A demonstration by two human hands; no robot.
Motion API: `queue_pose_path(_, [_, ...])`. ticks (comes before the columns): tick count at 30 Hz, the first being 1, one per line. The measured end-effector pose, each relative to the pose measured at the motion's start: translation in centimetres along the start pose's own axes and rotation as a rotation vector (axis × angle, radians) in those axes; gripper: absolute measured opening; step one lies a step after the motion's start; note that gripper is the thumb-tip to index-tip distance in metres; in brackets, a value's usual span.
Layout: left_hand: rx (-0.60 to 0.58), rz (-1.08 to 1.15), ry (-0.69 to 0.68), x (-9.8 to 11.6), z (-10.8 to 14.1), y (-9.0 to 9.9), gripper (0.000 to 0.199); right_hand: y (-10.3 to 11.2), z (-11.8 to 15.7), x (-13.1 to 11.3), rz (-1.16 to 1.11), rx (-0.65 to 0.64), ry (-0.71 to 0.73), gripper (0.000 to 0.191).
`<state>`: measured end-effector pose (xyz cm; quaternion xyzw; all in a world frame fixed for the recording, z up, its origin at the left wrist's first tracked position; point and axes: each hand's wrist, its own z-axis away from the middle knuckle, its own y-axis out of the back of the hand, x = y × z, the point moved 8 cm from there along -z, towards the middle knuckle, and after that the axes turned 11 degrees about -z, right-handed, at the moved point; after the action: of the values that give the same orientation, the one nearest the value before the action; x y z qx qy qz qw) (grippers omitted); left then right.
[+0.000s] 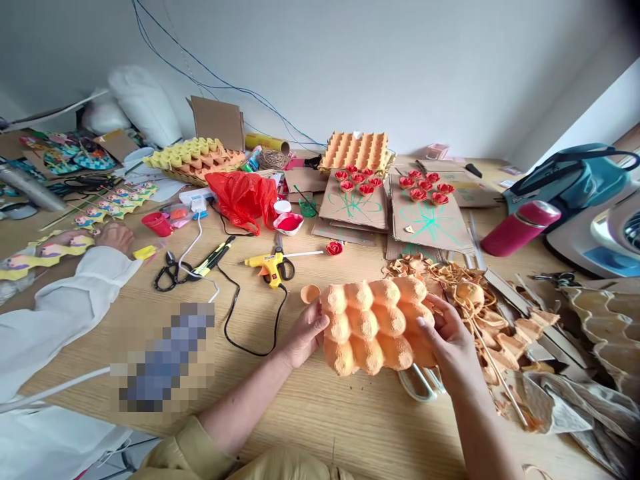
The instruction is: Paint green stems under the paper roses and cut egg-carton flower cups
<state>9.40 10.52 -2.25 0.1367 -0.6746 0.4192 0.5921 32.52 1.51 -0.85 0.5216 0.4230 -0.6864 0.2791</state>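
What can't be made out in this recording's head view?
Head view:
- Egg carton: far side, turned away from the camera.
- Left grip: fingertips other than the thumb's, hidden by the carton.
- Pale looped thing: partly covered by the carton.
- Bluish item: blurred by pixelation.
- White appliance: cut off by the right edge.

Through the head camera I make out a pink bottle at the right of the wooden surface, near a teal bag and a white appliance. Further left, I see a crumpled red plastic bag, with a yellow roll and coiled twine behind it. Thin blue cables trail down the pale wall.
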Motion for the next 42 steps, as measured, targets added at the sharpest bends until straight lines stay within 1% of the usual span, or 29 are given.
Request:
queue_pose_path(2, [0.036,-0.036,-0.02,0.1,0.0,-0.2,0.072,-0.3,0.3,-0.2,0.009,0.02,0.047,0.068])
queue_pose_path(5, [0.154,-0.145,-0.069,0.5,0.2,0.1,0.072,-1.1,0.9,-0.4,-0.001,0.004,0.083,0.068])
queue_pose_path(8, [0.281,-0.223,-0.066,0.6,0.4,0.7,0.068,-1.7,1.2,-0.5,-0.029,-0.055,0.059,0.072])
queue_pose_path(10, [0.318,-0.236,-0.068,0.8,0.5,1.0,0.065,-1.8,1.2,-0.3,-0.055,-0.107,0.015,0.074])
queue_pose_path(15, [0.311,-0.238,-0.074,1.2,0.7,0.9,0.061,-1.3,1.6,2.0,-0.112,-0.287,-0.225,0.075])
queue_pose_path(18, [0.278,-0.251,-0.097,1.3,0.8,0.4,0.064,-0.3,2.5,3.1,-0.14,-0.34,-0.294,0.08])
queue_pose_path(21, [0.228,-0.276,-0.138,1.5,0.8,-0.2,0.067,0.0,3.3,3.6,-0.139,-0.389,-0.299,0.083])
queue_pose_path(23, [0.215,-0.291,-0.155,1.6,0.8,-0.4,0.067,-0.1,3.4,3.7,-0.132,-0.4,-0.28,0.085])
queue_pose_path(26, [0.186,-0.282,-0.169,1.8,0.8,-0.9,0.071,-0.1,3.1,3.2,-0.108,-0.358,-0.179,0.087])
queue_pose_path(28, [0.169,-0.269,-0.147,1.6,0.7,-1.3,0.069,0.1,2.8,3.0,-0.098,-0.316,-0.13,0.087])
queue_pose_path(30, [0.195,-0.284,-0.101,1.2,0.8,-1.3,0.061,0.2,2.7,3.1,-0.093,-0.297,-0.13,0.088])
queue_pose_path(33, [0.28,-0.359,-0.054,1.0,1.1,-0.9,0.052,-0.1,3.0,3.4,-0.097,-0.308,-0.158,0.088])
queue_pose_path(38, [0.426,-0.504,-0.071,1.8,1.5,-0.1,0.046,-1.3,3.4,3.6,-0.11,-0.351,-0.18,0.085])
queue_pose_path(40, [0.452,-0.535,-0.08,2.2,1.4,-0.2,0.043,-1.7,3.7,3.4,-0.108,-0.352,-0.19,0.086])
queue_pose_path(42, [0.453,-0.534,-0.076,2.4,1.3,-0.2,0.042,-2.0,4.0,3.1,-0.106,-0.349,-0.224,0.087])
